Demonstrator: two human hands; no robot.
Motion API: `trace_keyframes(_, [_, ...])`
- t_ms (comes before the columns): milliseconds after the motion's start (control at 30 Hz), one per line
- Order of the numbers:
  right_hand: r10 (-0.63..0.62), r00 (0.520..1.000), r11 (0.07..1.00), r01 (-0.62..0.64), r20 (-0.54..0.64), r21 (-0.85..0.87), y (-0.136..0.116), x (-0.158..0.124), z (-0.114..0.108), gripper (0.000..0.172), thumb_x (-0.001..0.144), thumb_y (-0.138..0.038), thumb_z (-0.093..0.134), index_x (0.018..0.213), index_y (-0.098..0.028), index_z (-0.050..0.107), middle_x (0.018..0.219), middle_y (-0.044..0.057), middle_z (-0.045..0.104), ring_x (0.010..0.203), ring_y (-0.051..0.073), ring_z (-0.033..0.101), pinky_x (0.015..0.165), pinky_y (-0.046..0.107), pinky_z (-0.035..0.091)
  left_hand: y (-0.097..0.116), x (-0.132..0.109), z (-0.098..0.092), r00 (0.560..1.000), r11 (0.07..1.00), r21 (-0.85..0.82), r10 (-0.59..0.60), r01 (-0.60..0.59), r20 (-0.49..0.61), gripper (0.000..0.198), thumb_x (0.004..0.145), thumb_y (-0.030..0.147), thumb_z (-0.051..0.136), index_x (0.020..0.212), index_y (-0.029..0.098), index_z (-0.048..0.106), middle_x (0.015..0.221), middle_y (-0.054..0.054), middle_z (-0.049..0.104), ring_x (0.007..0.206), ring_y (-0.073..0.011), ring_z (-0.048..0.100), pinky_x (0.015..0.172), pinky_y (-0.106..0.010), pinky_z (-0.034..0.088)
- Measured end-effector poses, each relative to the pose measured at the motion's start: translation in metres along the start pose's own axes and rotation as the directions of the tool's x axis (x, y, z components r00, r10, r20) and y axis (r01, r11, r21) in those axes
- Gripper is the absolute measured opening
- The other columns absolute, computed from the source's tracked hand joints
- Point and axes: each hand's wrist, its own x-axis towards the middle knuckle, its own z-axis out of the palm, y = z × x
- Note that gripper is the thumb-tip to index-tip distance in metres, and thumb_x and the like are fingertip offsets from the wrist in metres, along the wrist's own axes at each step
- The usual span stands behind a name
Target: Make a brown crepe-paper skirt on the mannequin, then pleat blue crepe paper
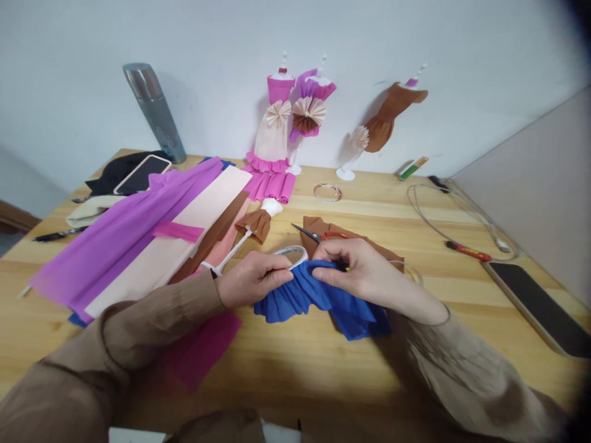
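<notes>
Blue crepe paper [295, 292], gathered into pleats along its top edge, stretches between my two hands above the table. Its left end is pinched between the thumb and fingers of my left hand [253, 278]. My right hand [357, 271] grips the gathered edge farther right, fingers closed. Just behind the paper is a white roll of tape [293, 253]. Scissors with red handles [318, 236] lie on folded brown paper [369, 240] behind my right hand. A small dress form with a brown skirt [255, 225] lies on its side beyond my left hand.
Purple, cream and brown paper sheets [138, 231] cover the table's left side. Several dressed mini forms [274, 129] stand along the wall near a grey bottle [159, 114]. On the right are a phone [540, 304], a cable [438, 227] and a red pen-like tool [467, 251].
</notes>
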Motion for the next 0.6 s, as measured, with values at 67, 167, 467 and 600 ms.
trace_keyframes(67, [0.005, 1.0, 1.0, -0.005, -0.016, 0.008, 0.0019, 0.0006, 0.0002, 0.021, 0.079, -0.033, 0.063, 0.069, -0.016, 0.058, 0.062, 0.001, 0.058, 0.056, 0.012, 0.051, 0.054, 0.025, 0.04, 0.0006, 0.0, -0.001, 1.0, 1.0, -0.019, -0.014, 0.014, -0.004, 0.035, 0.095, 0.036, 0.04, 0.076, 0.012, 0.058, 0.067, 0.0, 0.056, 0.063, -0.0112, 0.052, 0.06, -0.022, 0.038])
trace_keyframes(167, [-0.01, 0.998, 1.0, 0.01, -0.057, -0.006, 0.0048, 0.0015, 0.0008, 0.018, 0.078, -0.03, 0.063, 0.068, -0.016, 0.059, 0.063, 0.001, 0.057, 0.057, 0.012, 0.05, 0.055, 0.026, 0.04, 0.0014, 0.0001, -0.001, 1.0, 1.0, -0.022, -0.019, 0.018, -0.003, 0.035, 0.094, 0.036, 0.041, 0.076, 0.012, 0.059, 0.067, -0.001, 0.056, 0.063, -0.0112, 0.052, 0.06, -0.022, 0.038])
trace_keyframes(467, [-0.042, 0.996, 0.998, 0.045, -0.073, 0.036, 0.0091, 0.0012, -0.0023, 0.014, 0.078, -0.026, 0.062, 0.069, -0.016, 0.06, 0.064, 0.001, 0.058, 0.059, 0.012, 0.051, 0.056, 0.026, 0.041, 0.0028, -0.0003, -0.0003, 0.999, 0.999, -0.021, -0.037, 0.037, 0.016, 0.036, 0.095, 0.035, 0.041, 0.078, 0.011, 0.062, 0.069, -0.002, 0.06, 0.066, -0.0121, 0.056, 0.062, -0.021, 0.04])
trace_keyframes(600, [-0.029, 0.997, 0.997, 0.034, -0.071, 0.066, 0.0056, 0.0008, 0.001, 0.012, 0.077, -0.025, 0.063, 0.07, -0.016, 0.06, 0.064, 0.001, 0.059, 0.059, 0.012, 0.052, 0.056, 0.025, 0.041, 0.0032, 0.0002, -0.0004, 1.0, 1.0, -0.026, -0.01, 0.011, 0.021, 0.038, 0.095, 0.037, 0.041, 0.078, 0.011, 0.063, 0.07, -0.003, 0.062, 0.067, -0.0122, 0.057, 0.063, -0.021, 0.042])
